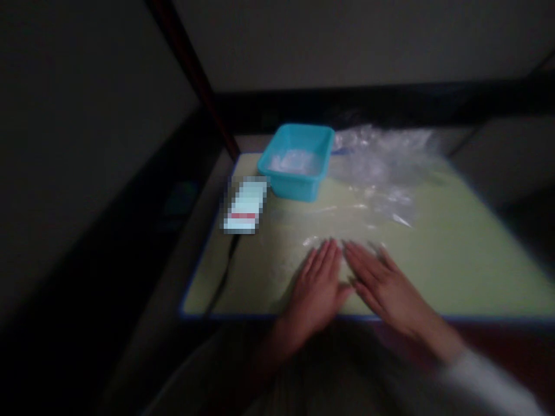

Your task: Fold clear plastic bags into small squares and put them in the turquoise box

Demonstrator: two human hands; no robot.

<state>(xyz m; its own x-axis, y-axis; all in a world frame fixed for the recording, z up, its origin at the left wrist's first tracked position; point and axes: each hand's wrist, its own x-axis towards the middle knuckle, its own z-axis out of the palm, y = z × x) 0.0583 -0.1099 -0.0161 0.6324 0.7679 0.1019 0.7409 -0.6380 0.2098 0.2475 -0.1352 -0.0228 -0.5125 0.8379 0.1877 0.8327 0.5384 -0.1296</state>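
Observation:
My left hand (318, 286) lies flat with its fingers stretched forward, pressed on a clear plastic bag (321, 222) spread over the table. Beside it, my right hand (384, 283) is also flat, fingers pointing up and to the left, on or at the near edge of the same plastic. The fingertips of both hands come close together. Neither hand grips anything. The sheet's outline is hard to make out against the yellowish tabletop, as the picture is dim and blurred.
A turquoise plastic basin (295, 188) with whitish, clear contents stands at the table's back left. Crumpled clear plastic bags (385, 156) lie to its right. A phone with a lit screen (246, 205) and a dark cable (223, 277) lie near the left edge of the table (468, 248).

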